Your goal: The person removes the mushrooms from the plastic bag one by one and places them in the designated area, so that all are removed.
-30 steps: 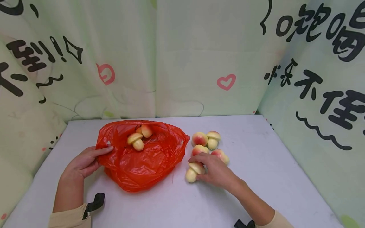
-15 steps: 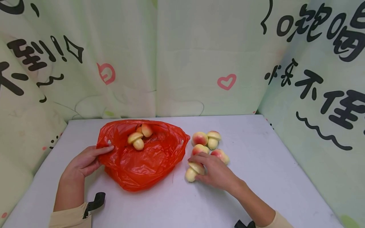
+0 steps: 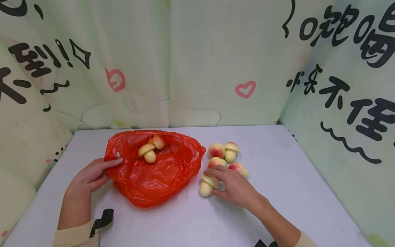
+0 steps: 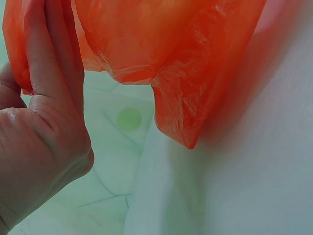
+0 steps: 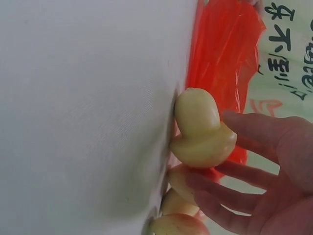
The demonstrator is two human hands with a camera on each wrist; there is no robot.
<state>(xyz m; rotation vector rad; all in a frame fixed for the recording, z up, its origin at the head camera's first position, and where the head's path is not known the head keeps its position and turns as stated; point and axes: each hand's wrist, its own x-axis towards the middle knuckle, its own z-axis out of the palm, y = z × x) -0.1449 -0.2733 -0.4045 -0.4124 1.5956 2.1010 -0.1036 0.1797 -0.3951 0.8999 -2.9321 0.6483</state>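
Note:
My left hand (image 3: 92, 175) pinches the left edge of a red plastic bag (image 3: 154, 187) between thumb and fingers; the left wrist view shows the bag (image 4: 181, 98) draping down beside the hand (image 4: 49, 127). Inside the bag's mouth lie pale toy mushrooms (image 3: 150, 156). Right of the bag, my right hand (image 3: 236, 185) holds a cream toy mushroom (image 3: 206, 188) by its cap, low over the table. Seen from the right wrist, thumb and fingers of the hand (image 5: 288, 166) meet the cap, and the mushroom's stem (image 5: 198, 110) points toward the bag.
Behind my right hand, several more toy mushrooms (image 3: 216, 150) with reddish caps sit close together on the white table (image 3: 277, 192). A curtain (image 3: 197, 68) with black writing and a pink heart hangs around the table's back and sides.
The mushroom in my right hand has tilted and shifted slightly left. My left hand and the bag look the same.

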